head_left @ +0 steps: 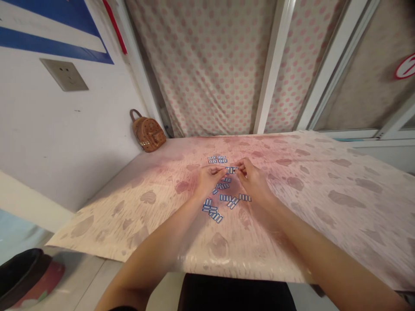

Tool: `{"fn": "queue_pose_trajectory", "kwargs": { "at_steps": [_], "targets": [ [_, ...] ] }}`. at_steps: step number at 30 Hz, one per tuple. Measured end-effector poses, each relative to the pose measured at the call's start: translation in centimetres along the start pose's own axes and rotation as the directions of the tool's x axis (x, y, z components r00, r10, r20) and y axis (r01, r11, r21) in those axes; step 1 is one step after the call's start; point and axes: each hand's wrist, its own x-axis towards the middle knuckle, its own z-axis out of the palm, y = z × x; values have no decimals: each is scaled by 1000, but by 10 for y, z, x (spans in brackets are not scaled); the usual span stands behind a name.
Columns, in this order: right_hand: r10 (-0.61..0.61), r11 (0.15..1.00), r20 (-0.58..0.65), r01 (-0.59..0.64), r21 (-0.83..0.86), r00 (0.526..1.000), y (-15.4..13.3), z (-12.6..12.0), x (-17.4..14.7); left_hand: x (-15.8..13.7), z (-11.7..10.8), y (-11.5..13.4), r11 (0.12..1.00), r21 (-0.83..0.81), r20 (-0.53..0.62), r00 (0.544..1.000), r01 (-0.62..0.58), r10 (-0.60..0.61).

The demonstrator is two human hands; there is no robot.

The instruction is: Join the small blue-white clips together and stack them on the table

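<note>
Between the fingertips of both hands is a small row of blue-edged white pieces (231, 170), too small to identify further. My left hand (211, 178) pinches its left end with thumb and finger. At the right end, my right hand (251, 176) pinches it the same way. Below the hands lie loose pieces of the same kind, scattered as a cluster (223, 186), a short line (244, 197) and an overlapping heap (213, 211). Just beyond the hands, more of these pieces (217, 159) are laid side by side in neat rows.
A patterned cloth (324, 203) covers the table. At its far left corner a small brown backpack-shaped bag (149, 134) leans against the wall. A curtain (210, 69) hangs behind the table. On the floor at left stands a dark-rimmed pot (39, 285).
</note>
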Motion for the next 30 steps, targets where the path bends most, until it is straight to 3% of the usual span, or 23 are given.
{"fn": "queue_pose_trajectory", "kwargs": {
  "at_steps": [22,30],
  "targets": [
    [77,993,14,-78,90,997,-8,1,-3,-2,2,3,1000,-3,14,1000,13,-13],
    [-25,999,65,22,39,998,-7,-3,-1,-2,0,6,999,-29,-11,999,31,-32]
  ]
}}
